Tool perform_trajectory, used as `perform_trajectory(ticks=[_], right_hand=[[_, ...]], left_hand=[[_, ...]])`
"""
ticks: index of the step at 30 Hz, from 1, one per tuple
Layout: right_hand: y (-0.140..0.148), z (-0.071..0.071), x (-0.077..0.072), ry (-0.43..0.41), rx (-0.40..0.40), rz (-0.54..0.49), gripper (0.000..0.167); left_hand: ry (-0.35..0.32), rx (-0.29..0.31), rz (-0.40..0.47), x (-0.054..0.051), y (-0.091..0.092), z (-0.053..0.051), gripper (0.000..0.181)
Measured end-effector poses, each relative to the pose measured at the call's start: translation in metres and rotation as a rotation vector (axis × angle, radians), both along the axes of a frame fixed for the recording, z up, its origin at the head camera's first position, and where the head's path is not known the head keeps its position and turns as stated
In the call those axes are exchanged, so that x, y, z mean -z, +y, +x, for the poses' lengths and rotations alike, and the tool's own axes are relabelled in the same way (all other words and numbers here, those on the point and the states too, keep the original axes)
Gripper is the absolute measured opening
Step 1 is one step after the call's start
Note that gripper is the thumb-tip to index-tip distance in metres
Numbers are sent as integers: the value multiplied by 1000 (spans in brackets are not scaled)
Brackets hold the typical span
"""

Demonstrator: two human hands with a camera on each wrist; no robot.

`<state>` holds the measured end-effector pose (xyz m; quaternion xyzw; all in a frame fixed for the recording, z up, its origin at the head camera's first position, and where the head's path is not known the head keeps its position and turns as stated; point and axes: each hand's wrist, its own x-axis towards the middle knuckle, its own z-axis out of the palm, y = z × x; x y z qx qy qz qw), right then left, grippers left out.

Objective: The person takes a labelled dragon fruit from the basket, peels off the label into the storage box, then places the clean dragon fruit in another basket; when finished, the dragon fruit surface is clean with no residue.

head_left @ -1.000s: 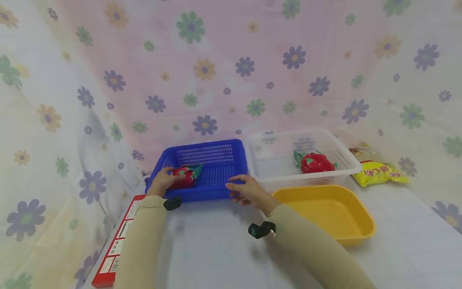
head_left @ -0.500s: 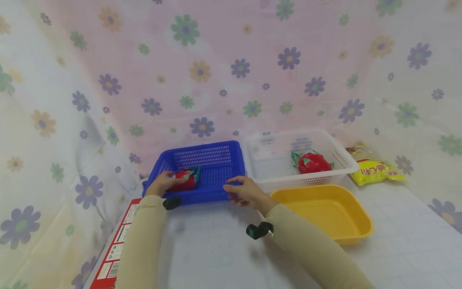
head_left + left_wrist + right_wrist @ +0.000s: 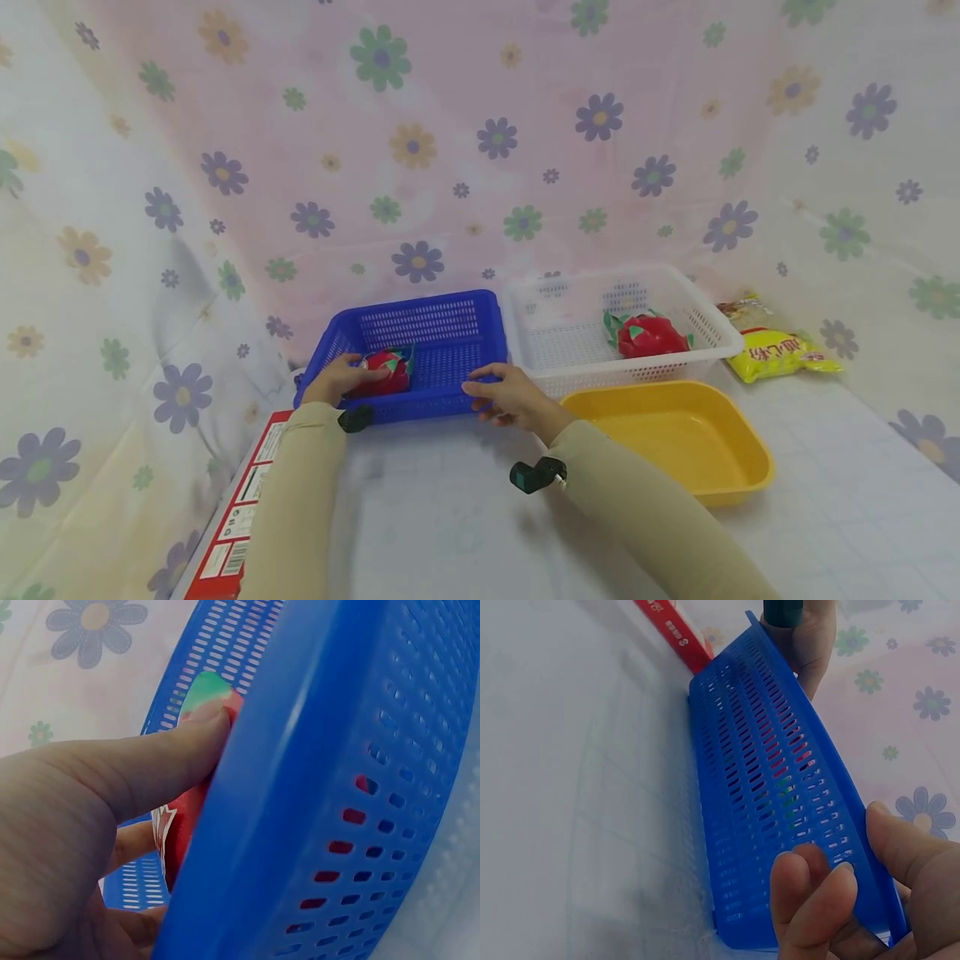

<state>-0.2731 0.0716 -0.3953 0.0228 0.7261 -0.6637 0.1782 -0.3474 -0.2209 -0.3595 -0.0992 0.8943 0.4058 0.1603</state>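
A red dragon fruit (image 3: 390,377) with green leaf tips lies at the left end of the blue basket (image 3: 420,408). My left hand (image 3: 335,380) reaches over the basket's left side and holds this fruit, its thumb (image 3: 176,754) on top near a green tip. The far fingers are partly hidden behind the fruit and the rim. At the basket's front right corner is my right hand (image 3: 516,398). Its thumb (image 3: 896,840) lies on the rim, while curled fingers (image 3: 810,900) sit outside the perforated wall.
A white basket (image 3: 570,379) holding another red dragon fruit (image 3: 651,336) stands right of the blue one. In front of it is a yellow tub (image 3: 675,442). Yellow packaged bags (image 3: 780,356) lie far right; a red-and-white box (image 3: 238,508) lies left.
The head view has shifted slightly. Inside the blue basket the dragon fruit has turned a little under my left hand; the right hand stays at the same corner.
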Motion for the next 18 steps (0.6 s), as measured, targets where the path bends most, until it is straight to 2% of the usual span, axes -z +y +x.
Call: perform_trajectory(ticks=[3,12,18], right_hand=[[1,0,0,-3,1,2,43],[1,0,0,-1,-1,1,46],[0,1,0,2,-1,1,46]], left_hand=[[3,-6,-3,1,3,-1,92],[3,30,-10,1,8,-7,94],[-16,17,33,3,17,-11,98]])
